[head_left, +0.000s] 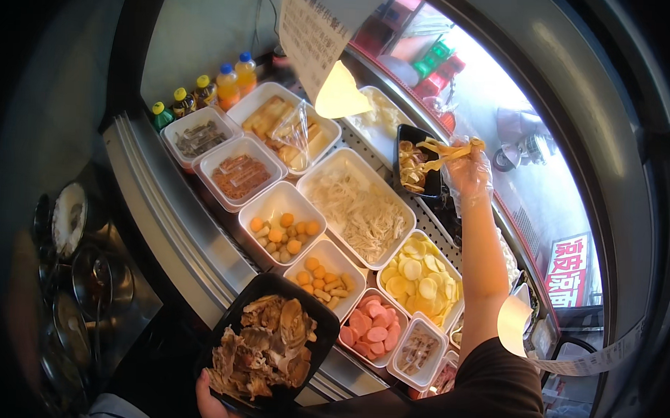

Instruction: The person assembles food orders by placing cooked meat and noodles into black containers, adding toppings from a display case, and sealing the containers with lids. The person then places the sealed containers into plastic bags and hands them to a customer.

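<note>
At the lower edge my left hand [214, 407] grips the near side of a black tray [327, 324]. Brown, ragged cooked pieces [262, 348], perhaps meat or mushroom, are heaped in it. My right arm reaches far forward. In a clear plastic glove, my right hand [469, 174] is closed on yellowish flat strips [453, 148], which look like tofu skin. These strips trail over a smaller black container [408, 132] of similar pieces, standing among the white tubs at the far side.
White tubs hold shredded pale strips [357, 210], yellow slices [422, 276], pink sausage slices [371, 326] and orange balls [286, 220]. Several bottles [227, 85] line the back left. A hanging paper sign [317, 29] and curved glass border the case. Metal pans [97, 273] sit at left.
</note>
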Tool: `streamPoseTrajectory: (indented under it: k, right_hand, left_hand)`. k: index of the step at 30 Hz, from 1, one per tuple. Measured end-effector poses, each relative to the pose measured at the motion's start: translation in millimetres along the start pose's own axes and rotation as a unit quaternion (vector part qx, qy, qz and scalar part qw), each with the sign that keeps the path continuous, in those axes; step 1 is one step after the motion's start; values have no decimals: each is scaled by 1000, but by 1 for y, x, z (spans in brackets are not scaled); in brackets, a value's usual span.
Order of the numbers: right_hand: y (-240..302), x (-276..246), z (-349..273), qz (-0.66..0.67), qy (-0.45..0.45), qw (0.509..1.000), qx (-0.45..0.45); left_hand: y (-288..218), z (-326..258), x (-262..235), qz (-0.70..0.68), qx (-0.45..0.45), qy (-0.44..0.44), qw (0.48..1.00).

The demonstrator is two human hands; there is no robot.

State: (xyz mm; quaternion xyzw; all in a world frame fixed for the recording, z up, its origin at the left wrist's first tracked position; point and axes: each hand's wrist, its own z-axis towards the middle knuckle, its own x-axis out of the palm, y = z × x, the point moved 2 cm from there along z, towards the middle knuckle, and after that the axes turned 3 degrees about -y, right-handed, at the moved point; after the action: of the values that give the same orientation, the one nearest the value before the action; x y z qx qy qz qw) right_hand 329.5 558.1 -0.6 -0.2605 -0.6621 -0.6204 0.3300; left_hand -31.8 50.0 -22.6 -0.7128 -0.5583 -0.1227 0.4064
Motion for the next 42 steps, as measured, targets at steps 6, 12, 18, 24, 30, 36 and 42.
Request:
streamPoseTrajectory:
  k: [6,12,18,24,30,36,42]
  right_hand:
    - [11,40,-36,154,3,988,10]
    - [9,12,-137,183,72,978,66]
    - [13,18,-321,55,-175,974,136]
    - [97,119,-442,-267,43,942,197]
    - [207,234,-510,-426,131,866,-227]
    - [288,342,-466,-540,49,703,-461]
    - [382,406,-354,-417,118,753,-495]
  left_hand:
    - [0,-6,2,-8,11,2,1000]
    - [5,-7,5,-13,17,26,999]
    - [7,-9,5,-10,-13,63,998]
    - [0,-3,8,25,1,103,994]
    - [-4,8,11,40,-11,90,995]
    - [3,5,7,46,-15,46,998]
    - [14,0,17,29,2,81,996]
